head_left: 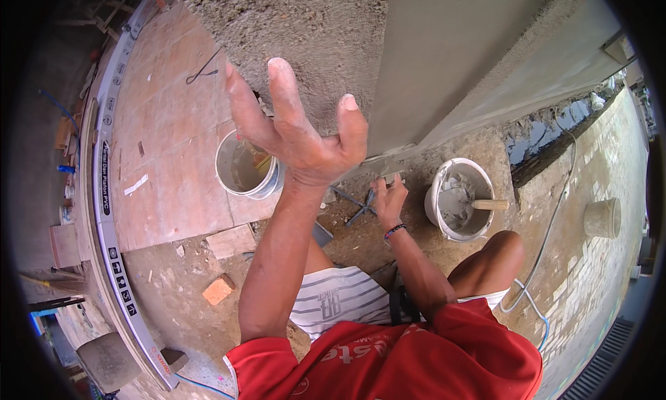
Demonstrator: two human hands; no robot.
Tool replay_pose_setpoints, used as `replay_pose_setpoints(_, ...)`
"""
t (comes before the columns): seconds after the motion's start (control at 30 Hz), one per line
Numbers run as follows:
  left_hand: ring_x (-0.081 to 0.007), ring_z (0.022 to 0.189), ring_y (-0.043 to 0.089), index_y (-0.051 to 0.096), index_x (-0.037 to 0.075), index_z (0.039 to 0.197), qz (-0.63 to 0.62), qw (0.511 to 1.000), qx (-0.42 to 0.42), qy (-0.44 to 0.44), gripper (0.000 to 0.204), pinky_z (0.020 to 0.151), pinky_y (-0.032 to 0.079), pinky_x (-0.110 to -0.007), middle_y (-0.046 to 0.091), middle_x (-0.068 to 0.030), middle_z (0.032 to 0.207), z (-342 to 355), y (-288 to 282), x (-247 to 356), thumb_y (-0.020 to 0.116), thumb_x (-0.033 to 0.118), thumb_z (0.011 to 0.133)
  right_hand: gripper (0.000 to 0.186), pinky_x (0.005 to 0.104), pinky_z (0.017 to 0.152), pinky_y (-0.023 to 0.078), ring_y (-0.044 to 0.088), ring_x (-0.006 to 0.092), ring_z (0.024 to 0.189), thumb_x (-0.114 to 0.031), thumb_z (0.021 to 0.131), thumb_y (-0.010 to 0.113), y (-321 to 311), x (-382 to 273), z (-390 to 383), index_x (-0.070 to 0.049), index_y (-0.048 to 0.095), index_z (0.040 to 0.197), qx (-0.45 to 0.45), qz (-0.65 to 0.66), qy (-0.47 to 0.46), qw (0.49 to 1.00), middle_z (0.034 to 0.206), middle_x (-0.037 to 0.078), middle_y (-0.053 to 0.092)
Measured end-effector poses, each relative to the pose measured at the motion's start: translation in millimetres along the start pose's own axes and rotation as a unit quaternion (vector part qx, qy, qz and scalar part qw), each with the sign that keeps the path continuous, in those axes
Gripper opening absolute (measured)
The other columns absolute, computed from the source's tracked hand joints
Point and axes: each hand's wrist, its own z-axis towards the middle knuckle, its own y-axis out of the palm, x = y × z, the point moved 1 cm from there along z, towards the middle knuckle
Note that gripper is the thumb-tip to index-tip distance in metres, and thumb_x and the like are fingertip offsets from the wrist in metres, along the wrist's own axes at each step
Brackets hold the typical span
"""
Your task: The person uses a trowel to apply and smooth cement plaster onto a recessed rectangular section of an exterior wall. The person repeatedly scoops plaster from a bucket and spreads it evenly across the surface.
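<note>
My left hand [298,129] is raised in the middle, fingers spread and holding nothing, in front of or against the rough grey plastered column [312,19]; whether it touches is unclear. Lower right, my right hand [392,199] has curled fingers at a pale flat piece by the foot of the smooth plastered wall [458,46]; what it grips is hard to make out. Beside it lies a metal cross-shaped tool [361,213]. A white bucket [229,181] stands behind my left forearm, and a bucket of grey mortar [433,206] with a wooden-handled tool [489,204] is at my right.
Pale tiled floor [152,206] lies left, bordered by a long printed profile strip [118,247]. A brick piece [218,289] and tile offcut [229,240] lie near my knees. A hose [555,220], a trench [538,140] and another bucket [602,218] are at the right.
</note>
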Motion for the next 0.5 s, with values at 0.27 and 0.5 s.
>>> replay_pose_setpoints(0.27,-0.0443,0.134,0.017,0.027,-0.011,0.141,-0.031,0.999,-0.003,0.028,0.081,0.105,0.018,-0.056,0.017,-0.0358,0.142,1.8,-0.4,-2.8,0.061,0.029,0.080,0.028,0.0447,0.067,0.051,0.066,0.0386,0.069,-0.019,0.080,0.064,8.3,-3.9,15.8,0.004,0.061,0.096,0.012,-0.217,-0.055,0.975,0.073,0.023,0.065)
replay_pose_setpoints(0.5,-0.0482,0.132,0.026,0.038,-0.005,0.138,-0.060,0.997,0.040,0.002,0.070,0.106,0.026,-0.056,0.021,-0.0384,0.143,3.0,5.8,1.2,0.060,0.026,0.079,0.030,0.0451,0.065,0.051,0.065,0.0395,0.068,-0.020,0.080,0.064,3.2,-84.9,21.4,0.005,0.064,0.097,0.021,-0.242,-0.084,0.966,0.070,0.023,0.064)
